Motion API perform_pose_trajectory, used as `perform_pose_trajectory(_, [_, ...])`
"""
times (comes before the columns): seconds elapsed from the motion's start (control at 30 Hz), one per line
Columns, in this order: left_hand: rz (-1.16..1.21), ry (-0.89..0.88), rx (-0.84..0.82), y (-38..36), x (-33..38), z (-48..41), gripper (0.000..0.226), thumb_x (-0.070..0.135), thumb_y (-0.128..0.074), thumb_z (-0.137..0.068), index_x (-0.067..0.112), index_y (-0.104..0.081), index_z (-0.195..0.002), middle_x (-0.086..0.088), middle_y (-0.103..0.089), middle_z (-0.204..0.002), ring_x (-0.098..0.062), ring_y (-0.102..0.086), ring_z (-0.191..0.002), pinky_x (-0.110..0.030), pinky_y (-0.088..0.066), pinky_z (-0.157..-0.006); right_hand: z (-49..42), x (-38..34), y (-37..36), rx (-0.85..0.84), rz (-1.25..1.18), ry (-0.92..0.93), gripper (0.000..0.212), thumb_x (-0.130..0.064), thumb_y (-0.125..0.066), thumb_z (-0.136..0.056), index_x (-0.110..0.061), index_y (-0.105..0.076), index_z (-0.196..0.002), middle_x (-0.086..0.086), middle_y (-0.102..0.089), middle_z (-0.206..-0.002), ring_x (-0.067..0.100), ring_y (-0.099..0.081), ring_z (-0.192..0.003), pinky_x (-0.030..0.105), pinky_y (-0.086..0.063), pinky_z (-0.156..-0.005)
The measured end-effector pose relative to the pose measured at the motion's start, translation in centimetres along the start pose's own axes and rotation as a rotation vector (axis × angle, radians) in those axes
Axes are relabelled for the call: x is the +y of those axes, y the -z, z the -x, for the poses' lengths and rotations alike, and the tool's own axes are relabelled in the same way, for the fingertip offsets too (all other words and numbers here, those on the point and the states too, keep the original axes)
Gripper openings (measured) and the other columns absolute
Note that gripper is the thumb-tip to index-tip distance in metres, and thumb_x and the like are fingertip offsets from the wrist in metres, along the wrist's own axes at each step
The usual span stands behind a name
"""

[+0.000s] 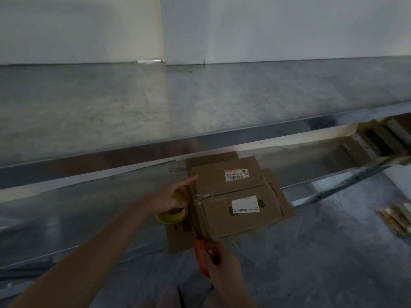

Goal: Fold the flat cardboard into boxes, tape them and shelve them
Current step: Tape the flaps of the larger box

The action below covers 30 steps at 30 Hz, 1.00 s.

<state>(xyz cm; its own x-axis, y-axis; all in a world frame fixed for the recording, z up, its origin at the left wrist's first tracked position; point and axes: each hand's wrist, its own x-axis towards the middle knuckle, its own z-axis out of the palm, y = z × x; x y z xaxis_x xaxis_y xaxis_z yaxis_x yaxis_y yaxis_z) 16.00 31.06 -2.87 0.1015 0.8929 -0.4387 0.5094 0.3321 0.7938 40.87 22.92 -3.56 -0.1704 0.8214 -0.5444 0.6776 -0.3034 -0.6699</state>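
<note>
I see the cardboard box sitting on flat cardboard sheets at the front edge of the lower metal shelf, partly overhanging that edge toward the grey floor. The box is closed, with its top flaps meeting along a seam, and clear tape shows crinkled at the left end of that seam. Two white labels lie on top: one with a barcode on the far flap, one on the near flap.

My left hand is pressed against the left side of the box. Its index finger points out straight along the top left edge, while the other fingers are curled around a yellow roll of tape that hangs just below the palm, touching the box's left wall.

My right hand is below the box's near left corner, fingers wrapped tight round the orange handles of a pair of scissors. The blades point up to the corner of the box, where the tape comes down; I cannot tell whether the blades are apart or together.

An upper shelf runs across above, bare metal against a white wall. At the far right end of the lower shelf stand more cardboard boxes, blurred. On the floor to the right lies a small bundle of pale sheets.
</note>
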Motion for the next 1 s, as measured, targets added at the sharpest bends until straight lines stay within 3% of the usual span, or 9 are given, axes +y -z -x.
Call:
perform_pose_trajectory(0.13, [-0.023, -0.034, 0.028, -0.1, 0.3, 0.2, 0.091, 0.008, -0.068, -0.086, 0.078, -0.024, -0.125, 0.016, -0.042, -0.127, -0.003, -0.049, -0.110, -0.016, -0.046, -0.075, 1.6, 0.4, 1.4, 0.002, 0.091, 0.150, 0.028, -0.043, -0.075, -0.079, -0.050, -0.061, -0.103, -0.027, -0.066, -0.084, -0.023, -0.057, -0.079, -0.002, -0.041, -0.071])
perform_pose_trajectory(0.27, [-0.048, -0.063, 0.056, -0.2, 0.8, 0.6, 0.092, 0.001, -0.065, -0.086, 0.073, -0.024, -0.127, 0.016, -0.039, -0.135, 0.003, -0.056, -0.098, -0.015, -0.049, -0.068, 2.8, 1.1, 5.1, 0.200, 0.074, 0.227, 0.036, -0.061, -0.071, -0.070, -0.057, -0.061, -0.104, -0.025, -0.070, -0.085, -0.005, -0.067, -0.072, 0.022, -0.057, -0.069])
perform_pose_trajectory(0.33, [-0.121, -0.078, 0.091, -0.3, 1.0, 0.8, 0.091, 0.001, -0.064, -0.086, 0.065, -0.021, -0.134, 0.014, -0.039, -0.143, -0.002, -0.059, -0.104, -0.017, -0.051, -0.078, 2.3, 1.3, 8.2, 0.325, 0.195, 0.273, 0.040, -0.073, -0.059, -0.069, -0.064, -0.052, -0.107, -0.031, -0.066, -0.084, -0.009, -0.064, -0.073, 0.013, -0.052, -0.061])
perform_pose_trajectory(0.43, [-0.275, -0.095, 0.133, -0.9, 1.3, 1.1, 0.094, 0.003, -0.063, -0.086, 0.058, -0.010, -0.142, 0.007, -0.034, -0.153, -0.018, -0.051, -0.126, -0.029, -0.045, -0.098, -0.7, 1.5, 13.3, 0.438, 0.354, 0.297, 0.042, -0.058, -0.064, -0.079, -0.054, -0.047, -0.116, -0.022, -0.066, -0.098, 0.001, -0.064, -0.079, 0.027, -0.053, -0.063])
perform_pose_trajectory(0.53, [-0.313, -0.025, 0.154, -1.6, 1.6, 1.3, 0.100, -0.003, -0.060, -0.083, 0.057, -0.009, -0.144, 0.005, -0.034, -0.154, -0.019, -0.065, -0.095, -0.034, -0.056, -0.080, -5.4, 1.6, 17.5, 0.536, 0.417, 0.374, 0.037, -0.050, -0.068, -0.082, -0.037, -0.055, -0.114, -0.011, -0.064, -0.109, 0.015, -0.063, -0.091, 0.031, -0.050, -0.072])
perform_pose_trajectory(0.6, [-0.276, -0.002, 0.167, -2.2, 1.7, 1.3, 0.099, -0.005, -0.060, -0.083, 0.057, -0.012, -0.144, 0.004, -0.039, -0.151, -0.006, -0.060, -0.068, -0.026, -0.055, -0.064, -8.6, 1.5, 19.7, 0.576, 0.457, 0.406, 0.038, -0.050, -0.065, -0.085, -0.029, -0.058, -0.116, -0.004, -0.065, -0.111, 0.022, -0.063, -0.097, 0.036, -0.050, -0.079])
perform_pose_trajectory(0.67, [-0.275, 0.022, 0.195, -2.7, 1.8, 1.3, 0.100, -0.004, -0.060, -0.083, 0.056, -0.011, -0.144, 0.002, -0.046, -0.147, -0.003, -0.058, -0.062, -0.016, -0.049, -0.057, -11.8, 1.6, 21.5, 0.578, 0.511, 0.438, 0.042, -0.051, -0.063, -0.087, -0.024, -0.058, -0.119, 0.001, -0.065, -0.114, 0.025, -0.062, -0.103, 0.041, -0.049, -0.086])
perform_pose_trajectory(0.83, [-0.325, 0.066, 0.302, -4.0, 2.5, 1.4, 0.092, 0.012, -0.063, -0.090, 0.059, -0.003, -0.141, 0.005, -0.042, -0.149, -0.014, -0.062, -0.105, -0.025, -0.051, -0.087, -19.4, 2.6, 25.2, 0.416, 0.611, 0.370, 0.055, -0.055, -0.056, -0.090, -0.019, -0.050, -0.130, 0.006, -0.057, -0.126, 0.026, -0.056, -0.114, 0.045, -0.047, -0.097])
perform_pose_trajectory(1.0, [-0.383, 0.146, 0.354, -4.7, 2.6, 1.2, 0.094, 0.017, -0.064, -0.090, 0.065, 0.000, -0.139, 0.006, -0.045, -0.146, -0.011, -0.059, -0.110, -0.028, -0.046, -0.098, -25.2, 2.4, 26.1, 0.340, 0.687, 0.225, 0.057, -0.054, -0.051, -0.092, -0.016, -0.040, -0.133, 0.010, -0.052, -0.127, 0.029, -0.052, -0.117, 0.046, -0.043, -0.097])
